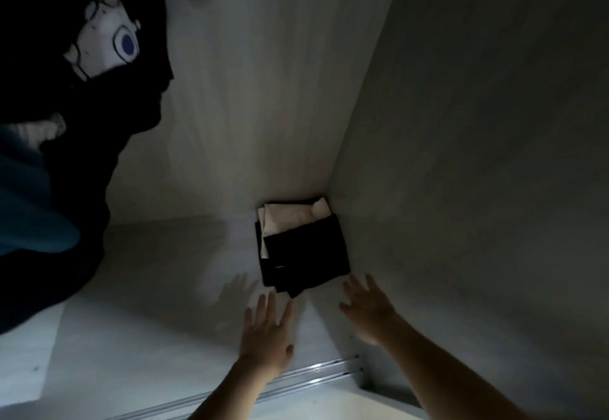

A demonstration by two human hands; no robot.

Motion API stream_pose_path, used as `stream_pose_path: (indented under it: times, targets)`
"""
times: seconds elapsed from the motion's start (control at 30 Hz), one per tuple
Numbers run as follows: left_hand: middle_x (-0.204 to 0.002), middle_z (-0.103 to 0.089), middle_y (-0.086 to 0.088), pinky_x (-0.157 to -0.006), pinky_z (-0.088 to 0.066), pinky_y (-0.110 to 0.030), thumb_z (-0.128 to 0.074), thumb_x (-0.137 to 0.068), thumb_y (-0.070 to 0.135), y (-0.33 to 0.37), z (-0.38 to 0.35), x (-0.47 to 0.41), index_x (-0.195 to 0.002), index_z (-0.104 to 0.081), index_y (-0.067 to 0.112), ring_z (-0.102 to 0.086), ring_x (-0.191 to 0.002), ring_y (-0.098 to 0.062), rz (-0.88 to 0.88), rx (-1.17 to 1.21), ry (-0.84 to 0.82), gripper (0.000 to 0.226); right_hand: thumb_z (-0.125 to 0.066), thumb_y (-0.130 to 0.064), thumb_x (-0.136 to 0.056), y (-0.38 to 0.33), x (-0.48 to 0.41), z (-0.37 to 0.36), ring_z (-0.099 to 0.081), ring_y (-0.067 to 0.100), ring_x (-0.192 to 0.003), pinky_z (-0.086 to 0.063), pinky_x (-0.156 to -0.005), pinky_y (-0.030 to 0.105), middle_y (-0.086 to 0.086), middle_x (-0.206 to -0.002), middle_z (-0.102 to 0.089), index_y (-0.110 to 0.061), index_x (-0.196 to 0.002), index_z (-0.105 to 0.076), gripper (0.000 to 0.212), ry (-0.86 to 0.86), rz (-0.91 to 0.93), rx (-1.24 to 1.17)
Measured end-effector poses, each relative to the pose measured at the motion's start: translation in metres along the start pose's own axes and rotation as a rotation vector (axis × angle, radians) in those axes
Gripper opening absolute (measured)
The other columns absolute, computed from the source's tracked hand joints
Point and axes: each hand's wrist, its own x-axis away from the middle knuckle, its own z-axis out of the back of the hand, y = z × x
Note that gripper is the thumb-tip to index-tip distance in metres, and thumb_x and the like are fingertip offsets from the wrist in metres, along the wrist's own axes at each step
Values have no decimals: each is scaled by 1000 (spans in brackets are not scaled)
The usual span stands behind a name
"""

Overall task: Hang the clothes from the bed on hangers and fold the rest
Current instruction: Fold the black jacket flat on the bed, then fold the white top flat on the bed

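Both hands show a wide grip, fingers spread, holding nothing: the left hand (265,330) at lower centre, the right hand (369,311) just right of it, each near the stack of folded clothes (306,255) and, as far as the dim blur shows, apart from it. That stack, black with beige pieces, sits at centre frame in the back corner of the wardrobe floor (148,288). Dark hanging clothes (102,37) fill the upper left

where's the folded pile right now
In the head view the folded pile sits in the back right corner of the wardrobe, just beyond the left hand and right hand.
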Motion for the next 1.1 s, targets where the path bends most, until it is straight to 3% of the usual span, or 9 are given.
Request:
stream_pose_path:
  times: [0.23,0.57,0.73,0.93,1.1]
  targets:
    - [-156,12,-18,-114,-5,-47,-38,-97,34,16,77,87,-150,6,19,9,-144,-34,66,-15,4,70,-40,-25,-98,-17,95,54,2,37,-144,-1,-114,55,24,-155,-6,-8,-144,-34,49,11,-3,-176]
    - [-157,-6,-15,-111,-17,-40,-41,-94,36,73,185,196,-149,-12,19,-6,-144,-28,-45,-49,200,65,-37,-19,-97,-13,265,86,-7,31,-144,-9,-115,46,20,-153,-15,-9,-141,-38,45,146,-281,-429]
    - [-156,-11,-12,-110,-20,-37,-41,-92,38,103,205,243,-148,-19,21,-11,-143,-25,-220,-48,283,62,-37,-22,-94,-37,336,71,-22,27,-138,-23,-109,37,16,-143,-35,-11,-133,-46,42,298,-414,-545]
    - [-154,-18,-5,-110,-22,-32,-39,-93,40,141,219,300,-147,-22,24,-14,-141,-20,-472,-126,393,58,-40,-28,-95,-83,439,34,-15,24,-142,-19,-111,35,11,-148,-29,-19,-137,-42,44,306,-755,-698]
    - [-155,-15,-4,-109,-23,-34,-38,-95,41,196,217,343,-147,-21,25,-13,-142,-20,-682,-227,375,57,-41,-27,-94,-133,532,-1,-10,20,-144,-15,-113,34,7,-153,-20,-22,-141,-37,47,280,-1051,-836]
